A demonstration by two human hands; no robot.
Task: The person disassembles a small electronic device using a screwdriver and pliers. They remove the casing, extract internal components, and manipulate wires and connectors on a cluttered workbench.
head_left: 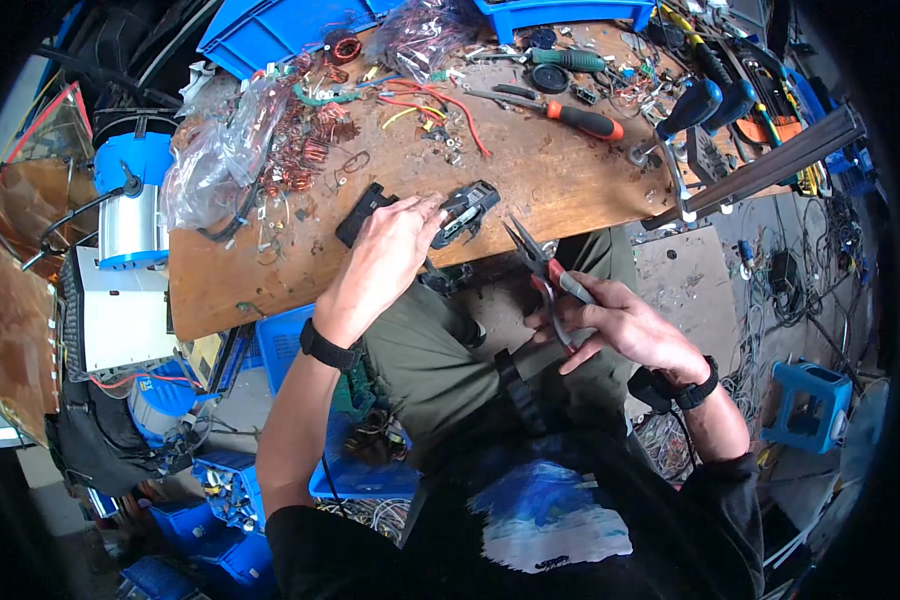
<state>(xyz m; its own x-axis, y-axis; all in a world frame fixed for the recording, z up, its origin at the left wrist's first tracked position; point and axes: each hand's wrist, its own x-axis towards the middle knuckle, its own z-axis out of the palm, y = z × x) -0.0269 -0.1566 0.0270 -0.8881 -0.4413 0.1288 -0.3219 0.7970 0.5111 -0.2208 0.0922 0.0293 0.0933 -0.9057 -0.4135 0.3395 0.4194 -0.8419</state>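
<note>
My left hand (385, 255) pins the black casing (445, 212) at twelve o'clock; right hand (615, 325) grips pliers (545, 270); I'd nip slowly, casing steady

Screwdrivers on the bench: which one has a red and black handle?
The screwdriver lying mid-bench, right of the red wires. The other screwdriver, farther back, has a green handle.

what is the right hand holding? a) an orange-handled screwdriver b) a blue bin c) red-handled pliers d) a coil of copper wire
c, the right hand grips red-handled pliers with the nose pointing up toward the bench edge, while the orange-handled screwdriver lies untouched on the wooden bench and the left hand rests on a small black part.
</note>
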